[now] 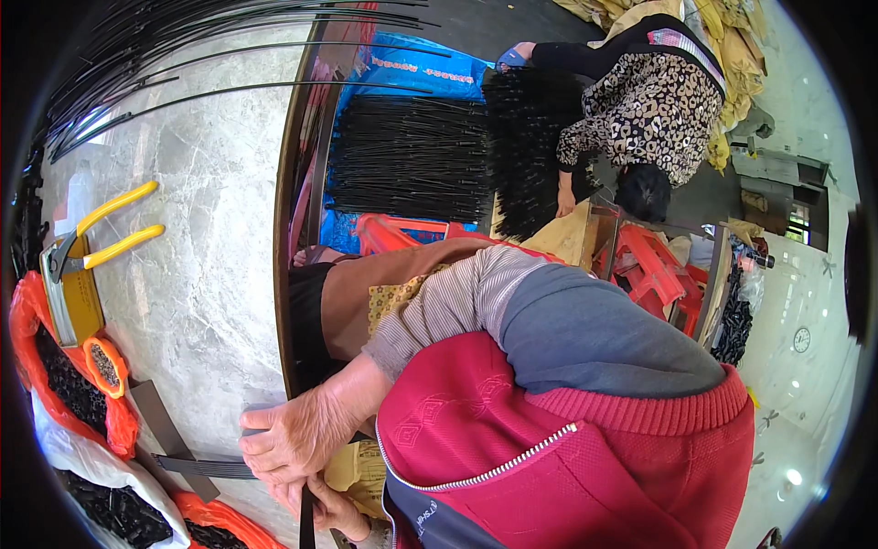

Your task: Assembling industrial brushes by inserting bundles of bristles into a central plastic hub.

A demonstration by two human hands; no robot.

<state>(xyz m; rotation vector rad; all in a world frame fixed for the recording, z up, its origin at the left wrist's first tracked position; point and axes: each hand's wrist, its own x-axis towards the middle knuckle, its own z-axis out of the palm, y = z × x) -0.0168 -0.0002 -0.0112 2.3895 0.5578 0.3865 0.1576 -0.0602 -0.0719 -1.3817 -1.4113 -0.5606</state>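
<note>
At lower centre, the right hand (297, 439) clamps a bundle of black rods (206, 467) on the counter (210, 274); the left hand (334, 512) grips them below.

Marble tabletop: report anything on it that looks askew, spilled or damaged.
Nothing looks spilled or damaged. The long black rods overhang the marble tabletop at its far edge, and the yellow-handled pliers lie with handles spread. The hands grip a bundle of black strips.

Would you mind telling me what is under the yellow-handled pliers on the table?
The yellow-handled pliers lie on a yellow box standing on the marble table. The table beneath the box is hidden.
</note>
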